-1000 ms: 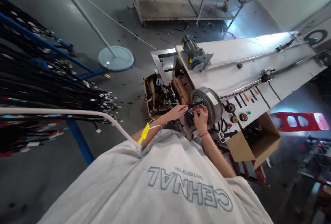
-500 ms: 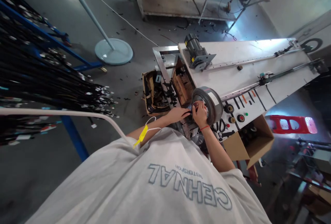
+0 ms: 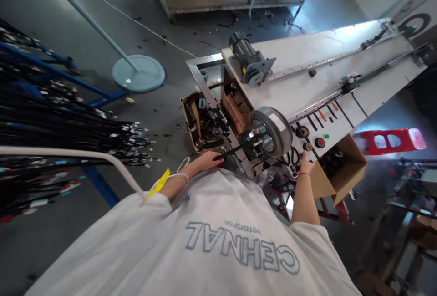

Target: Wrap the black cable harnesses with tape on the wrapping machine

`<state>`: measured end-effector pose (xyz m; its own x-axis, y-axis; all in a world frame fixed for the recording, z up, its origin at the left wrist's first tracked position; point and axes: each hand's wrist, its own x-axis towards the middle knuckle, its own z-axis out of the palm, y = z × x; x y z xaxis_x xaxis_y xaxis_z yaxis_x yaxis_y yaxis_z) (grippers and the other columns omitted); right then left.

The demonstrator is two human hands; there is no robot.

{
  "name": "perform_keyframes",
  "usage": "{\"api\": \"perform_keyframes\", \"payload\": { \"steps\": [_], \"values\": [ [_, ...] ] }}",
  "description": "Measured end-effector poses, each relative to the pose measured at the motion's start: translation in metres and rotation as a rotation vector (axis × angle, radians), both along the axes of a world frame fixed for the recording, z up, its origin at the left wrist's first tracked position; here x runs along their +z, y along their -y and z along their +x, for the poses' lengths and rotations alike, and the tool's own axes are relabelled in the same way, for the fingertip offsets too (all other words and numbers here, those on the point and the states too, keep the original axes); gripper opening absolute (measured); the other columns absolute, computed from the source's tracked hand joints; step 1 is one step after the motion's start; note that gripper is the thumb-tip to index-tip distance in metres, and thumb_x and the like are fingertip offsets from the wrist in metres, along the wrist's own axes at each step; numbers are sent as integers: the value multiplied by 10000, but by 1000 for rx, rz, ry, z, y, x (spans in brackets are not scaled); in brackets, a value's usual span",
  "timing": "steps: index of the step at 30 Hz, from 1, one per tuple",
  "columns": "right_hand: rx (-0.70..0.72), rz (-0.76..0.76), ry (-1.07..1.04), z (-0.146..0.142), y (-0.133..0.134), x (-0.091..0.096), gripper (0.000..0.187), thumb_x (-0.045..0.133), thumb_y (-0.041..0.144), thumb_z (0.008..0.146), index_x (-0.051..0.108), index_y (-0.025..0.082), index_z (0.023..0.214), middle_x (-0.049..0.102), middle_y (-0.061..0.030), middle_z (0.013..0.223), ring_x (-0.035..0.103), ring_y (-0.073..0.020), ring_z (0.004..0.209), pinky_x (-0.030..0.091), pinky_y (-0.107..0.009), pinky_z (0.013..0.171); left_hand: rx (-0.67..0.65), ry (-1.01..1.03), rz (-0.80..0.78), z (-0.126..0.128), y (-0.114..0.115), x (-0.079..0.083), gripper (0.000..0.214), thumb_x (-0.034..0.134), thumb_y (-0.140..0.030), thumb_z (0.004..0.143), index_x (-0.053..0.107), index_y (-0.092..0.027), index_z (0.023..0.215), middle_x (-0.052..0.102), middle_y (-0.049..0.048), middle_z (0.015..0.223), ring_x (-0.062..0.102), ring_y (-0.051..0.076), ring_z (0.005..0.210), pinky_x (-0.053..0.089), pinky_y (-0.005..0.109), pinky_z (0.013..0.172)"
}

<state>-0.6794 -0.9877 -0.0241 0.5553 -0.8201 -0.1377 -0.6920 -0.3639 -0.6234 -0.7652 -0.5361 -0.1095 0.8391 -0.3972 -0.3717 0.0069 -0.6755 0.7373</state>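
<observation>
My left hand point(image 3: 206, 161) is closed around the end of a black cable point(image 3: 235, 150). The cable runs up to the right across the metal frame to a large grey round reel point(image 3: 280, 136) with a white label at the table's near end. My right hand point(image 3: 306, 164) is at the near table edge, apart from the cable. One finger stretches toward a small brown tape roll point(image 3: 307, 146); whether it touches the roll I cannot tell. A pair of black-handled scissors point(image 3: 292, 155) lies just left of that hand.
A motor point(image 3: 244, 52) and long rails sit on the white table point(image 3: 283, 52). An open cardboard box point(image 3: 353, 161) is by its near edge, and a red stool point(image 3: 392, 143) stands to the right. Black cables point(image 3: 85, 143) hang from a blue rack at left.
My right hand has left the reel's centre and moved right to the table edge. My left hand has drawn back left with the cable's end. The view has shifted slightly.
</observation>
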Motion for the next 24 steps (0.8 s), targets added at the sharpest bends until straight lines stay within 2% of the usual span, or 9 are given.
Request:
{"api": "perform_keyframes", "payload": {
  "steps": [4, 8, 12, 18, 24],
  "values": [
    [-134, -43, 6, -8, -7, -24, 715, 672, 570, 770, 490, 62, 1240, 564, -242, 1287, 539, -333, 1224, 427, -413, 1050, 91, 35, -111, -16, -13, 7, 436, 452, -519, 875, 664, -141, 826, 669, 58, 779, 581, 185, 697, 442, 261, 671],
    [-132, -109, -6, -10, -8, -29, 742, 629, 605, 794, 480, 60, 1275, 566, -244, 1287, 543, -348, 1217, 432, -415, 1038, 197, 73, -161, -27, -20, 16, 427, 468, -523, 872, 645, -137, 822, 632, 25, 727, 532, 151, 654, 412, 240, 630],
    [-121, -162, -1, -11, -7, -29, 735, 603, 618, 812, 489, 68, 1286, 584, -235, 1265, 571, -347, 1177, 449, -415, 1013, 227, 87, -156, -34, -19, 23, 406, 497, -525, 868, 631, -146, 811, 611, 10, 677, 511, 138, 604, 397, 238, 601],
    [-119, -118, -25, -11, -7, -30, 827, 598, 626, 807, 432, 37, 1364, 528, -245, 1342, 528, -347, 1234, 421, -409, 1043, 193, 166, -150, -23, -1, 32, 413, 385, -500, 943, 600, -170, 818, 636, 45, 731, 581, 181, 682, 437, 269, 660],
    [-126, -121, -50, -10, -7, -29, 843, 592, 608, 819, 405, 17, 1390, 492, -248, 1383, 483, -334, 1282, 379, -381, 1080, 144, 233, -93, -2, 28, 43, 389, 366, -484, 975, 593, -181, 890, 673, 86, 846, 645, 222, 803, 456, 296, 748]
  ]
}}
